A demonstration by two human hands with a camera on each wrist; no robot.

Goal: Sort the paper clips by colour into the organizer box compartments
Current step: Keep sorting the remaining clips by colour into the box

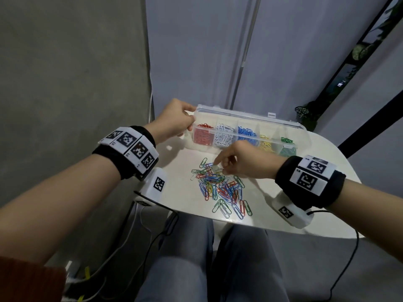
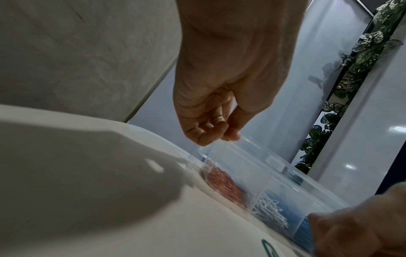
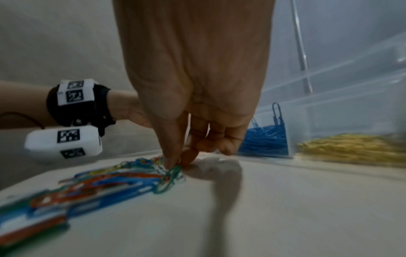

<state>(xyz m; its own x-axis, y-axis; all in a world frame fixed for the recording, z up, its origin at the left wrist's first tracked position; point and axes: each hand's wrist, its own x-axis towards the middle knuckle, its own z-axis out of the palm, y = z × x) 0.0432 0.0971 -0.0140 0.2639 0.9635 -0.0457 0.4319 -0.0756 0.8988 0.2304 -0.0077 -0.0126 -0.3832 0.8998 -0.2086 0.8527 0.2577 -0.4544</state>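
Right hand (image 1: 237, 159) was lowered onto the far edge of the loose clip pile (image 1: 220, 188), thumb and index tip pinched at a clip; a green clip (image 3: 169, 179) was seen right under the fingertips in the wrist view, but whether that one or a pale one beside it was actually gripped could not be told (blur). Left hand (image 1: 174, 120) was curled round the left end of the clear organizer box (image 1: 250, 118), steadying it, lid open toward the back.

Box compartments, L to R: red, white, blue, yellow, green, all partly filled. Box was set at the far side of the white surface (image 1: 305, 203); pile lay near it, approx. centre, mixed colours, clips overlapping and prob. interlinked.

Judgement on the step: one clip should be pinched by its outer loop and lifted straight up w/ a small shake so hooked neighbours are shed. Colour should be checked before the drop. If green, the far-right compartment is called for. Box should be kept held so it isn't nudged.
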